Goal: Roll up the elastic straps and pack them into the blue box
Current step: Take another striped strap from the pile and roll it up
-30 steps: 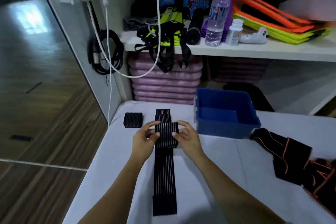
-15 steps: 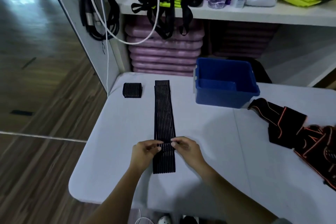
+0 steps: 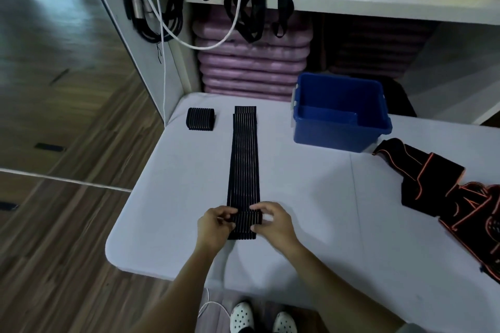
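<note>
A long black striped elastic strap lies flat along the white table, running away from me. Its near end is folded over into a small roll. My left hand pinches the roll's left side and my right hand pinches its right side. A finished rolled strap sits at the table's far left. The blue box stands at the far right of the strap, with nothing visible inside.
Black straps with orange trim lie heaped at the table's right edge. Behind the table stand stacked purple mats and a shelf with bottles and hanging black straps. Cables hang at the left. My shoes show below the table's near edge.
My hands left the strap's middle and came to its near end. They have turned that end over into a first small roll. My view has tilted downward.
</note>
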The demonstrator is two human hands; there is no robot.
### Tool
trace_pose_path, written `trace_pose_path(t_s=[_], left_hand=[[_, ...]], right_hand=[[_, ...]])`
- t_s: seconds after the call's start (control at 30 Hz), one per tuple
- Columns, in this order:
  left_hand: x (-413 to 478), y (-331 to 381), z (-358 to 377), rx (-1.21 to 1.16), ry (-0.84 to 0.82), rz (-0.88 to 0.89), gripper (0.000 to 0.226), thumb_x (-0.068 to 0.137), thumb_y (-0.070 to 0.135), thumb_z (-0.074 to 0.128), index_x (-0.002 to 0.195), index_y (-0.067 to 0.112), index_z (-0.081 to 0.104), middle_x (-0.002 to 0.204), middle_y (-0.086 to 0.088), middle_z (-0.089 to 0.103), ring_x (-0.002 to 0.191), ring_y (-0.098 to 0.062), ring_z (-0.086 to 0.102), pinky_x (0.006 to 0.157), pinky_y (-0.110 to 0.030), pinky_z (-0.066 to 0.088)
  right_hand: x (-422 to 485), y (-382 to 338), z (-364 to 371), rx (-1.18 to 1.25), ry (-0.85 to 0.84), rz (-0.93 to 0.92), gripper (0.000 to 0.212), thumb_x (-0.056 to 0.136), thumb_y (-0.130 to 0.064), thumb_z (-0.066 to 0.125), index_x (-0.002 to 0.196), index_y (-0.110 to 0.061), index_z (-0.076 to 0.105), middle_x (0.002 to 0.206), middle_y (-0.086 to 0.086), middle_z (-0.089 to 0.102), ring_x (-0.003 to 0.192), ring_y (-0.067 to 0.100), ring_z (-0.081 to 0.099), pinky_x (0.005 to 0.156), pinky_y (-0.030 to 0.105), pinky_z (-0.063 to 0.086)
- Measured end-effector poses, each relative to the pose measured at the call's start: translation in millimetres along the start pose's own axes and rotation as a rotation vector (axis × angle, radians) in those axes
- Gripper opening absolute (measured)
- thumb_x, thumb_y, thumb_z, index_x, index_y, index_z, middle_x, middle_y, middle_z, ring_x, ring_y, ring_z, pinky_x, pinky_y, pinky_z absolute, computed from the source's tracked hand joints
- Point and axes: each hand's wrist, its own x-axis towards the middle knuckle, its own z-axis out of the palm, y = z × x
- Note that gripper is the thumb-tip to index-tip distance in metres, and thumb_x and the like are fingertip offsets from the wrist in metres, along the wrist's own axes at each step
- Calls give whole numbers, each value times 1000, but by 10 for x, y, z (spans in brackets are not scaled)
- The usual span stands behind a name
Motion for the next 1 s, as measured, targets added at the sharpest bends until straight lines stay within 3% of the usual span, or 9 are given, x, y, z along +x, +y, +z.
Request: trace_pose_path(t_s=[0.1, 0.17, 0.33, 0.57, 0.67, 0.83, 0.9, 1.0], left_hand=[[-42, -28, 43, 33, 82, -5, 37, 75, -11, 62, 94, 20, 67, 85, 0, 63, 70, -14, 60, 65, -11, 45], [-57, -55, 60, 10, 120, -15, 38, 74, -13, 61, 91, 20, 67, 82, -3, 64, 66, -15, 58, 69, -17, 49], [1, -60, 74, 39, 165, -47, 30, 73, -6, 67, 91, 18, 66, 80, -1, 66, 70, -19, 62, 72, -25, 51], [568, 243, -44, 38, 215, -2, 23, 86, 2, 52, 89, 21, 65, 79, 6, 68, 73, -14, 65, 58, -8, 42], [998, 533, -110, 21, 177, 80, 20, 85, 2, 58, 93, 18, 65, 73, 6, 65, 68, -8, 62, 58, -1, 42], [1791, 1000, -133, 17, 128, 164, 26, 85, 6, 62, 109, 17, 63, 86, 0, 62, 70, -9, 57, 57, 3, 37], [2082, 1128, -106, 22, 95, 171, 32, 85, 6, 62, 115, 18, 59, 90, -2, 61, 73, -12, 56, 60, -1, 38], [2469, 1218, -66, 80, 79, 179, 39, 86, 9, 61, 123, 17, 54, 98, -7, 63, 85, -16, 57, 79, -20, 44]], right_hand=[[-8, 17, 11, -15, 26, -32, 54, 64, 4, 75, 89, -43, 65, 109, -13, 57, 103, 7, 60, 89, 29, 55], [12, 27, 15, -31, 18, -52, 55, 66, 5, 73, 92, -43, 63, 108, -13, 58, 100, 5, 60, 88, 29, 55], [85, 83, 34, -91, -5, -48, 52, 70, -5, 75, 94, -49, 60, 107, -10, 64, 95, 1, 61, 88, 27, 54], [587, -122, -15, -83, 104, -5, 29, 85, -17, 67, 104, -37, 58, 104, -16, 63, 91, 9, 63, 91, 31, 52], [1002, -297, -20, -64, 161, 35, 33, 87, -15, 64, 118, -24, 56, 110, -8, 59, 94, 15, 62, 94, 34, 50], [1815, -575, 5, -24, 262, 54, 47, 88, -16, 64, 132, -19, 48, 115, -4, 51, 106, 17, 55, 100, 33, 46], [2124, -655, -5, -9, 297, 50, 48, 88, -17, 64, 133, -16, 45, 110, -4, 49, 103, 15, 53, 100, 32, 44], [2524, -728, -21, -18, 319, 46, 50, 89, -20, 63, 134, -15, 43, 107, -3, 49, 96, 15, 50, 96, 30, 43]])
